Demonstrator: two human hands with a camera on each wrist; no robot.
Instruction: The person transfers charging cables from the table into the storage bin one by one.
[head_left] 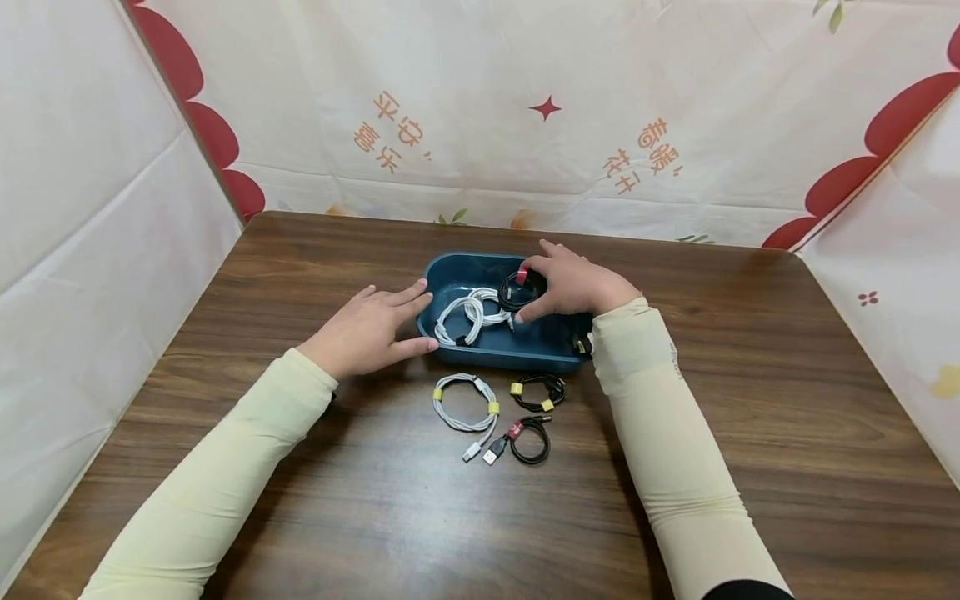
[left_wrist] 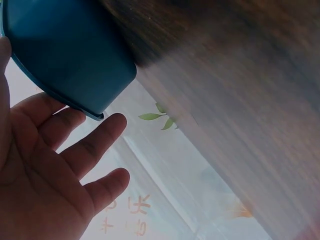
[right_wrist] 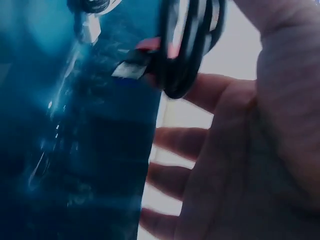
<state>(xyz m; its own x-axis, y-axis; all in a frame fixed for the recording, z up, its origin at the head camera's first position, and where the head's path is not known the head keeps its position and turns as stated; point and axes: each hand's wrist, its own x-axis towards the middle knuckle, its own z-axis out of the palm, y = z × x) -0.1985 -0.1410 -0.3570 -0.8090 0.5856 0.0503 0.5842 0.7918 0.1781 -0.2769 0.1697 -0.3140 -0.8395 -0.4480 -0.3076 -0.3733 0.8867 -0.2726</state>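
A dark blue plastic basin [head_left: 510,360] stands on the table. Over its right half, my right hand [head_left: 576,283] pinches a coiled black cable [right_wrist: 175,80] with a red tie between thumb and fingers; a metal plug end hangs from the coil. My left hand [head_left: 367,332] rests at the basin's left end, fingers extended, fingertips touching the rim in the left wrist view. Inside the basin lie two coiled white cables, the left one [head_left: 442,327] overlapping the other. A dark item with a gold-coloured part [head_left: 582,344] shows at the front right corner, partly behind my right wrist.
In front of the basin lie a white cable coil with yellow ties [head_left: 465,427], a black coil with yellow ties [head_left: 557,387] and a black USB cable with a red tie [head_left: 531,461]. Printed cloth [head_left: 480,125] hangs behind the brown wooden table [head_left: 337,533].
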